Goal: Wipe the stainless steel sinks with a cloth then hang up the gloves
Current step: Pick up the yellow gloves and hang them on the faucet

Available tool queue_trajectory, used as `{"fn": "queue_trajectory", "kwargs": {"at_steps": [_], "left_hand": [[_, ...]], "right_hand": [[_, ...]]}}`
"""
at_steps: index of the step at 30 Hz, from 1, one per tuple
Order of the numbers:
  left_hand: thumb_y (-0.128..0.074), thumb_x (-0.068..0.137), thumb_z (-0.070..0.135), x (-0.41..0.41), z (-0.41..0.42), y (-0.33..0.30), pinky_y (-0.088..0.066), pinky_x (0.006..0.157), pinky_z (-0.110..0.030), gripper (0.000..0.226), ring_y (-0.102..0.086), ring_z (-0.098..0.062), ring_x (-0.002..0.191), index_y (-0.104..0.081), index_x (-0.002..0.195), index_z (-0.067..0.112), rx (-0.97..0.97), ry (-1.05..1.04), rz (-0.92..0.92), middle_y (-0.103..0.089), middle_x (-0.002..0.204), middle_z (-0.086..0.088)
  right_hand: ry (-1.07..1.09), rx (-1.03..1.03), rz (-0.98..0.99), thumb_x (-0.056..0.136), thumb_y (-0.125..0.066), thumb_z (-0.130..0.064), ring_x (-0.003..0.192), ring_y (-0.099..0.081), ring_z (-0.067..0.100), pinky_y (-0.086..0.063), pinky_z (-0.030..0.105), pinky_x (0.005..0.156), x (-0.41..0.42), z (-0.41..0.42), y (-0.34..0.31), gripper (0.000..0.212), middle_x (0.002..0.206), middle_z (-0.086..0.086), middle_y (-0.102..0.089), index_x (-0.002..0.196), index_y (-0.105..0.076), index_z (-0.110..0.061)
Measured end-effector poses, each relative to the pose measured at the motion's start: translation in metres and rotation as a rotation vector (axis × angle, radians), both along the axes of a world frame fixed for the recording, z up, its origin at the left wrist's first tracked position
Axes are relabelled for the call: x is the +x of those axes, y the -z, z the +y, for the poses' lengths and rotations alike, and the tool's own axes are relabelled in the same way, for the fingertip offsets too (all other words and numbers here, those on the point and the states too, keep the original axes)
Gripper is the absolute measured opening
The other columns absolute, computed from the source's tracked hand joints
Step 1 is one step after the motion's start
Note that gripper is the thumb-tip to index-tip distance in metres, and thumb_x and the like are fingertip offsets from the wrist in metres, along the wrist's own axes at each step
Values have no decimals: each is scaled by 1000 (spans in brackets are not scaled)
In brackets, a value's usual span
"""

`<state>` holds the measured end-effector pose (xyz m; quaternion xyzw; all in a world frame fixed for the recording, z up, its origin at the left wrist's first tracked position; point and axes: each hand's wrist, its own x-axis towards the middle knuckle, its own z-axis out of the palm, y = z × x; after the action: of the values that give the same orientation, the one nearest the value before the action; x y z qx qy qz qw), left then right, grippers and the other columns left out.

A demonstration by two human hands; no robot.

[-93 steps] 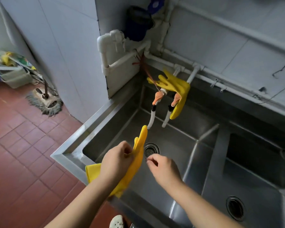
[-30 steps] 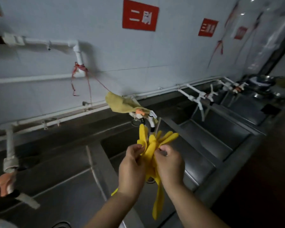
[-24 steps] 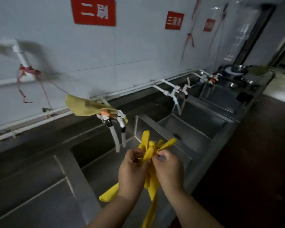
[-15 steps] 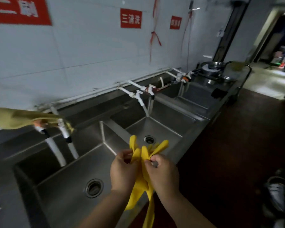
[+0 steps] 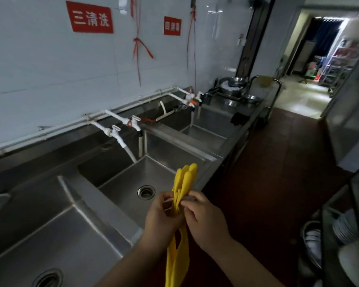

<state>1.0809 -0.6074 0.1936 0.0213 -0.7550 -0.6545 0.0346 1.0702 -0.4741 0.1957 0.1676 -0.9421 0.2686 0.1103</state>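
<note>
No cloth is seen on the steel sinks (image 5: pixel 133 183), so wiping is judged finished. A yellow glove (image 5: pixel 181 204) is held above the counter's front edge, pinched between the left hand (image 5: pixel 161 219) and the right hand (image 5: pixel 203 219). Hanging it up is judged to remain.
</note>
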Motion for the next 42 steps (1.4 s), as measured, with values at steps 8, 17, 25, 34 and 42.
{"fn": "queue_trajectory", "kwargs": {"at_steps": [8, 17, 25, 34, 42], "left_hand": [[-61, 79, -8, -129, 56, 4, -42, 55, -17, 21, -58, -15, 71, -58, 88, 11, 23, 68, 7, -66, 81, -9], [-66, 77, -7, -270, 116, -14, -48, 51, -13, 22, -62, 3, 61, -59, 79, 14, 139, 238, -43, -68, 70, 3], [-69, 78, 7, -366, 173, -13, -53, 59, -26, 12, -67, -15, 69, -62, 83, 16, 204, 387, -150, -71, 76, -2], [-67, 82, 34, -472, 287, -24, -54, 83, -46, 36, -64, -39, 97, -64, 107, 8, 367, 401, -265, -68, 103, -20], [-65, 87, 25, -560, 369, -26, -48, 62, -26, 12, -60, -11, 67, -69, 79, 16, 226, 67, -152, -66, 73, -2]], "right_hand": [[143, -241, 102, 82, -52, -43, 83, -58, 1, -51, 28, 71, -109, 78, -17, 16, 98, -19, -55, 90, -62, -34], [187, -395, -69, 60, -67, -65, 121, -33, -17, -34, 16, 94, -264, 151, -48, 79, 123, -43, -30, 128, -29, -53], [167, -356, -153, 60, -57, -75, 82, -60, -7, -44, 15, 69, -366, 223, -50, 39, 87, -19, -66, 86, -60, -46], [-8, -432, -145, 78, -63, -40, 55, -51, 0, -38, 15, 53, -495, 334, -56, 22, 56, -12, -55, 57, -57, -37], [-130, -336, -223, 63, -63, -72, 75, -63, -2, -51, 20, 63, -602, 399, -59, 45, 78, -12, -67, 88, -64, -36]]}}
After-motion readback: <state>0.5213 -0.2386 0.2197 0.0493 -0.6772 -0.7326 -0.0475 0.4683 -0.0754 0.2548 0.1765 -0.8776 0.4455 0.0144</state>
